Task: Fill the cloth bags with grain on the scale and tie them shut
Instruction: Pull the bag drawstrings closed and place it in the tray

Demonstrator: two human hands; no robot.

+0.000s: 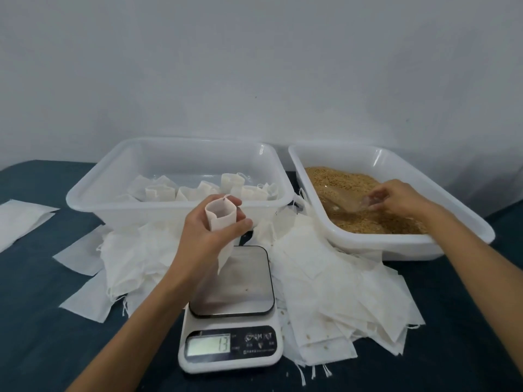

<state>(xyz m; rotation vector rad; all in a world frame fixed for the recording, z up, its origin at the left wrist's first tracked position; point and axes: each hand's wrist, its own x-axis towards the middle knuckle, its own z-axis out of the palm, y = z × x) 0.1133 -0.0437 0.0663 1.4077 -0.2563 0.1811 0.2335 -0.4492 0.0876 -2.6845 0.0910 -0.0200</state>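
A big plain wall [254,66] fills the top half of the view. It is a pale grey-blue colour and has nothing hanging on it, just a few tiny dark specks. Below it is a table [36,321] with a dark blue-green top that goes right up to the wall. The light is soft and even, with only faint shadows.

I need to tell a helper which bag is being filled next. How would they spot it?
Find the digital scale in the middle of the table. Just above its steel platform, the left hand holds one small cloth bag. Unlike the flat bags piled around, it is upright with its mouth held open.
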